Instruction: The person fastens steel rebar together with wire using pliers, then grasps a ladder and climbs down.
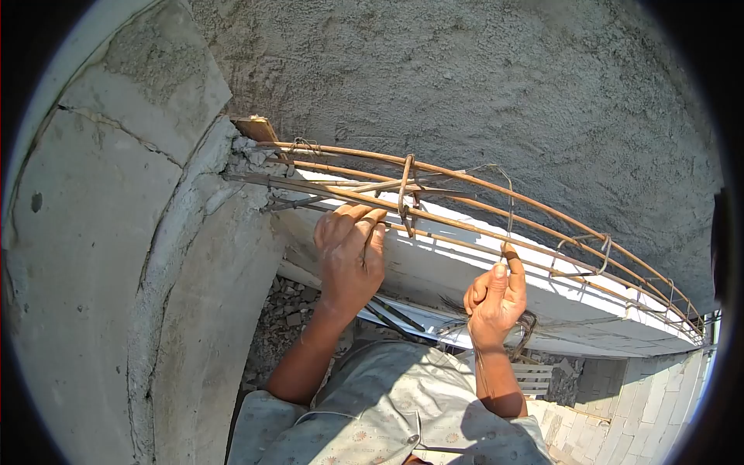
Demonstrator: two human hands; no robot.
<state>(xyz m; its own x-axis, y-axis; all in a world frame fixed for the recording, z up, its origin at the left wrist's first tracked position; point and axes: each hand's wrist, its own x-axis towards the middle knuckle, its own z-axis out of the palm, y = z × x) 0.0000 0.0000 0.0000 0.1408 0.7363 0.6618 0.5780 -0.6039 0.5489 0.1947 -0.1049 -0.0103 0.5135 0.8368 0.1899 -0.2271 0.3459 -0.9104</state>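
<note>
Rusty brown steel-bar cage (405, 184) is running along the white block wall (434, 271)'s top edge, left hand (350, 260) curling its fingers against lower bars, right hand (494, 306) pinching thin wire (511, 203), risking snagging if slackening.

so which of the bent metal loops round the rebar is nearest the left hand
The leftmost rusty loop, just beyond the left hand's fingertips; the other loops are all farther right, past the right hand.
</note>
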